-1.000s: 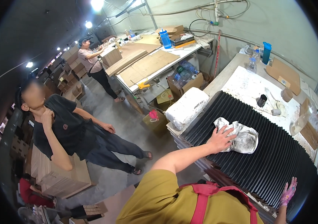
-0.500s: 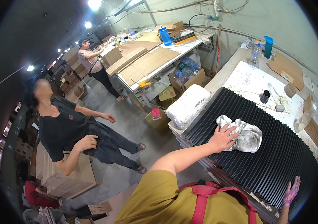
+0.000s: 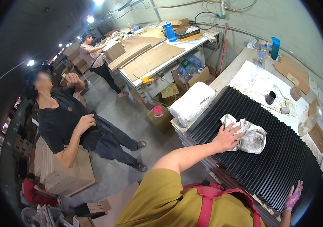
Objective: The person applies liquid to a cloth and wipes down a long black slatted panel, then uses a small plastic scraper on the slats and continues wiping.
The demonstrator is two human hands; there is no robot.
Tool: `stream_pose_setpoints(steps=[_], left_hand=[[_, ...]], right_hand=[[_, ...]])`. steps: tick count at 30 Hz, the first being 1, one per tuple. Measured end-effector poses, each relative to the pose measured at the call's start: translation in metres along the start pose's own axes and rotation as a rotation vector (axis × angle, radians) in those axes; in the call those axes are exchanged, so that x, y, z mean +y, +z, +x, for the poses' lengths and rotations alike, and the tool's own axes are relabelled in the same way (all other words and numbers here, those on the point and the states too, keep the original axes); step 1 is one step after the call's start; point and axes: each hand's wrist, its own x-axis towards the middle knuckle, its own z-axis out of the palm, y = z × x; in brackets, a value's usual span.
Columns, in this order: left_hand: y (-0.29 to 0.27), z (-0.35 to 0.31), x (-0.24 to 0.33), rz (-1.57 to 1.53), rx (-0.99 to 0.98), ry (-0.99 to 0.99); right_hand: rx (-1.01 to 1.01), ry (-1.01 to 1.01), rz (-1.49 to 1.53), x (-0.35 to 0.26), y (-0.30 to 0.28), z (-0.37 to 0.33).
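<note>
Rests spread, unclenched left hand [image 3: 227,138] on crumpled grey-smudged white cloth [image 3: 254,138], atop narrow black ridged strips [image 3: 282,155], left of middle; lays open, pink-marked right hand [image 3: 293,196] at right end. Looks mid-work; cannot tell finished strips from remaining.

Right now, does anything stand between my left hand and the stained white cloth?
Nothing visible does. Your left hand lies on the left part of the stained white cloth, which rests on the black ribbed surface. Your right hand is apart from the cloth.
</note>
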Motion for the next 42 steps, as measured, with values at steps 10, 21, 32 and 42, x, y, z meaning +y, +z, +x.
stream_pose_setpoints(steps=[10,21,32,42], left_hand=[[0.002,0.002,0.003,-0.012,-0.053,-0.015],[-0.003,-0.002,0.000,-0.006,-0.032,-0.020],[-0.003,0.000,-0.001,0.011,-0.012,-0.015],[0.004,0.000,0.002,-0.001,0.005,-0.017]], right_hand=[[-0.016,-0.010,-0.029,0.014,0.002,0.001],[0.039,-0.033,0.032,-0.001,0.000,0.002],[0.004,-0.025,0.028,-0.018,-0.019,-0.001],[-0.004,-0.022,0.002,-0.005,-0.018,-0.002]])
